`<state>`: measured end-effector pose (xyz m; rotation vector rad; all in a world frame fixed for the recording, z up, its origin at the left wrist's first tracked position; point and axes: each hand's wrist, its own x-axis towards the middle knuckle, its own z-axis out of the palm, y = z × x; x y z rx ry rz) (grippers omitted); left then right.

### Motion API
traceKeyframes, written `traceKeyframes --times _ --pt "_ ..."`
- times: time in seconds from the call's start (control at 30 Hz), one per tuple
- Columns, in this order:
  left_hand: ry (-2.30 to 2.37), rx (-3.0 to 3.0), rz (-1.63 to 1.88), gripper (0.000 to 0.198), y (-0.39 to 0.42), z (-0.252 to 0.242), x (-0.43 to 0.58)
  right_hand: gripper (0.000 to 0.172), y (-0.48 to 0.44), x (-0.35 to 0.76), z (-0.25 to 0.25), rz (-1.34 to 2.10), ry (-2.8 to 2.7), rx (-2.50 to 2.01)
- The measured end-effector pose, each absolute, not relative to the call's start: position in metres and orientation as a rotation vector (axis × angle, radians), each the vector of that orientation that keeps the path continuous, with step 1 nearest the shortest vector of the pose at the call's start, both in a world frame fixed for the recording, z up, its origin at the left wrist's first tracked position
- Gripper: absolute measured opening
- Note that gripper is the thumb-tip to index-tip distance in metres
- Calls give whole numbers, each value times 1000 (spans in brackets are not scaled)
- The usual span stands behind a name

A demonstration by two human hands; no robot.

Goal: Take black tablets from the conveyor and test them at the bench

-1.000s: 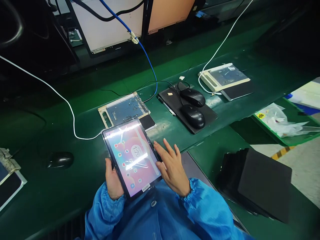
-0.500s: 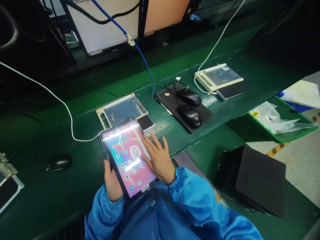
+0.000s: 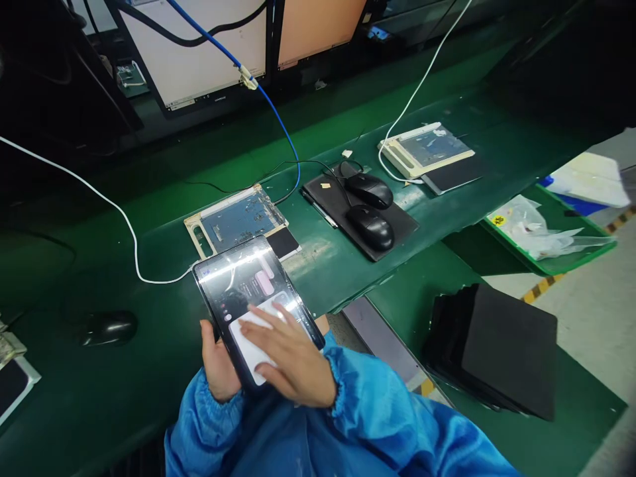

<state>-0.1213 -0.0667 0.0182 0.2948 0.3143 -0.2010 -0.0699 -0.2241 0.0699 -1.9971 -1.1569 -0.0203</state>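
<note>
- Head view: my left hand (image 3: 218,366) supports the tablet (image 3: 243,291) low along its left edge, presumably so the screen faces me and the glass is free for my other hand.
- That hand's thumb stands off the edge and its fingers are hidden behind the tablet, so I cannot tell how far they close.
- My right hand (image 3: 293,358) is open, fingers spread over the screen as if for touch; it grips nothing, and which fingertips meet the glass is unclear.
- Beyond my left hand, a white cable (image 3: 134,232) reaches the tablet's upper left corner, probably out of my right hand's way.
- Relative to my hands, the tablet lies right of the left one and directly under the right; its far end overlaps a pale-framed fixture (image 3: 243,215), contact uncertain.
- Beyond my right hand and to its right, two black mice (image 3: 370,226) sit on a black pad (image 3: 400,228), likely parked aside.
</note>
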Motion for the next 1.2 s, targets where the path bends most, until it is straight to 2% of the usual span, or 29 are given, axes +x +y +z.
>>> traceKeyframes --times 0.07,0.17,0.3,0.37,0.47,0.6,0.7,0.83,0.97,1.1,1.2 --pt "267 338 -199 79 -71 23 -116 41 -240 -58 62 -55 -1001 -2099" --pt "247 362 -211 80 -72 25 -114 41 -258 -44 54 -105 -807 -2217" --pt "265 320 -204 76 -69 20 -117 42 -270 -37 46 -120 -606 -2155" --pt "277 297 -144 73 -71 20 -118 43 -275 -38 41 -37 -482 -2015" --pt "325 307 -9 70 -75 24 -118 49 -282 -42 33 267 -256 -1629" --pt "451 321 122 75 -80 38 -114 53 -278 -53 27 541 -31 -1227" --pt "502 341 170 74 -80 49 -112 42 -266 -56 34 421 10 -1105" --pt "363 492 162 49 -76 52 -114 34 -258 -37 47 180 85 -1124" --pt "277 626 137 49 -76 50 -116 33 -262 -15 52 38 159 -1326" --pt "260 647 148 55 -82 48 -117 31 -257 -14 47 -39 168 -1321" --pt "298 663 162 52 -90 48 -116 29 -251 -22 43 -225 137 -1574"
